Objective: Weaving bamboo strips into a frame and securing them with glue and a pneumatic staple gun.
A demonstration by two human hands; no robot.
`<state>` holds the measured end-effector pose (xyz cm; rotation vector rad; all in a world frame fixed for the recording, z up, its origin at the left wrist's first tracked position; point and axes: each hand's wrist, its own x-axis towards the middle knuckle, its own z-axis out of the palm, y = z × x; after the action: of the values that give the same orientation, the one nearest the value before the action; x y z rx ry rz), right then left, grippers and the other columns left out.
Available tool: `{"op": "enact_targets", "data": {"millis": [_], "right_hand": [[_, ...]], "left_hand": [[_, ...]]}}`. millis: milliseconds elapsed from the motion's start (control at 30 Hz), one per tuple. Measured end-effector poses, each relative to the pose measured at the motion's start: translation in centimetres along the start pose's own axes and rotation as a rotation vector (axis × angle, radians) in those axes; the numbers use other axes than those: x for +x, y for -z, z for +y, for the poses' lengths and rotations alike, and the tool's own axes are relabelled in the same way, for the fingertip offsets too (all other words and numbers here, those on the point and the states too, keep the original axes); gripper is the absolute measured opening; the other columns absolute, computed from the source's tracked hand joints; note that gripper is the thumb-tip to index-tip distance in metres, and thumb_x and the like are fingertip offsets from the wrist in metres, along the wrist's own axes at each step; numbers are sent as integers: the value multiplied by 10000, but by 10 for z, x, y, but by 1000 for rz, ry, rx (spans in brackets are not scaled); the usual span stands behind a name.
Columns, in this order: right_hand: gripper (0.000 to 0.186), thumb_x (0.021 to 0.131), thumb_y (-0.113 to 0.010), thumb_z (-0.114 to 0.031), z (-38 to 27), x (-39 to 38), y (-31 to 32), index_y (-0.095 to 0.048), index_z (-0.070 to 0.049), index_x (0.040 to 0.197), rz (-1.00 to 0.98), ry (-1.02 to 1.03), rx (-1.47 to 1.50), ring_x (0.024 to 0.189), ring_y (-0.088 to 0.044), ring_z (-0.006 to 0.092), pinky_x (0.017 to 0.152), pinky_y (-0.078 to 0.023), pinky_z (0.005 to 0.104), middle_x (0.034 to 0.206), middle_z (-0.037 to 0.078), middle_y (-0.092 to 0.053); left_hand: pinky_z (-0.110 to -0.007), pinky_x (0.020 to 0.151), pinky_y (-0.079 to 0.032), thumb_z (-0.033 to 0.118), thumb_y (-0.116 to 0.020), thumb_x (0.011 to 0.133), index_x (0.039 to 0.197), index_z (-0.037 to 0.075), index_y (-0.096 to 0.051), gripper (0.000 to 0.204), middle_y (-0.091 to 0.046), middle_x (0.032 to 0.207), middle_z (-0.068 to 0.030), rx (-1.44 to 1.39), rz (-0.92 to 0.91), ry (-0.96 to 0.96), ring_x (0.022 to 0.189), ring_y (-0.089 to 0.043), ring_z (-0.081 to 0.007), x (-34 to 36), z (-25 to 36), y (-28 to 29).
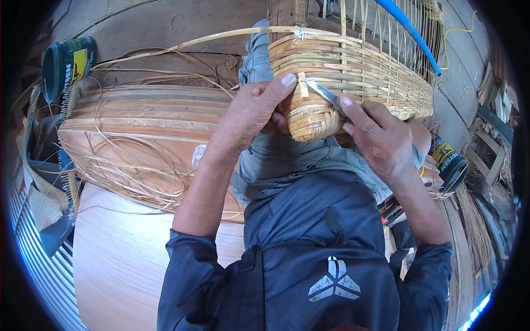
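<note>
A long woven basket (364, 69) of split cane rests across my lap, its rounded corner toward me. My left hand (256, 107) grips that corner, the thumb pressed on the weave and the fingers curled under it, partly hidden. Beside the thumb a short, pale strip end (303, 86) sticks out of the weave. In my right hand (381, 135) is a knife (324, 92), its handle hidden by my fingers. The blade points up and left, its tip at the strip end. From the basket's rim a long cane strip (199, 38) runs off to the left.
Loose cane strips (143, 171) lie coiled on the wooden bench at left. A dark green bucket (69, 66) stands at the far left, another tub (450, 164) at right. A blue tube (411, 33) slants above the basket's upright stakes. Scrap wood (494, 151) is piled at far right.
</note>
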<state>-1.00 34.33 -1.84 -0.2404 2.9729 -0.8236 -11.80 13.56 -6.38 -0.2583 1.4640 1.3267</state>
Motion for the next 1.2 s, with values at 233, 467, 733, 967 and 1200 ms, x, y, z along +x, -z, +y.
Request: {"op": "enact_targets", "data": {"millis": [233,467,733,967,1200], "right_hand": [[383,825,-616,-111,-31,17,9,-552,-46,1197,-8,-263,522,774,-612,306,669,-506,368,879,147,-599],[282,895,-493,-166,-113,38,16,-529,-49,1149,-150,62,1284,905,-592,370,791,-475,413,934,210,-590],[332,917,-521,-130,-38,2,24,-506,-24,1231,352,-532,1353,754,-508,56,639,-435,219,909,11,-563],[379,926,-559,-217,-3,-17,-11,-489,-19,1242,312,-707,1349,558,-383,27,478,-341,182,732,-42,-483],[218,961,-480,-223,1,-18,-12,-521,-13,1001,254,-767,1393,544,-449,57,491,-378,195,739,17,-542]], "left_hand": [[-190,448,-364,539,-505,879,837,57,-634,501,-540,618,21,-87,55,56,505,-460,-44,4,-6,-6],[-284,646,-532,505,-416,933,1077,20,-603,539,-665,957,-104,-262,67,-60,808,-635,-129,-10,-9,-11],[-259,646,-460,60,-648,812,980,25,-597,179,-583,829,-58,687,426,-790,709,-547,-124,-25,21,-23],[-259,646,-457,25,-640,807,907,29,-602,107,-576,830,-66,817,369,-898,719,-562,-149,-11,30,-21],[-220,595,-413,114,-554,904,845,36,-537,99,-527,772,-40,-192,490,-1029,638,-492,-105,-23,45,-27]]}}
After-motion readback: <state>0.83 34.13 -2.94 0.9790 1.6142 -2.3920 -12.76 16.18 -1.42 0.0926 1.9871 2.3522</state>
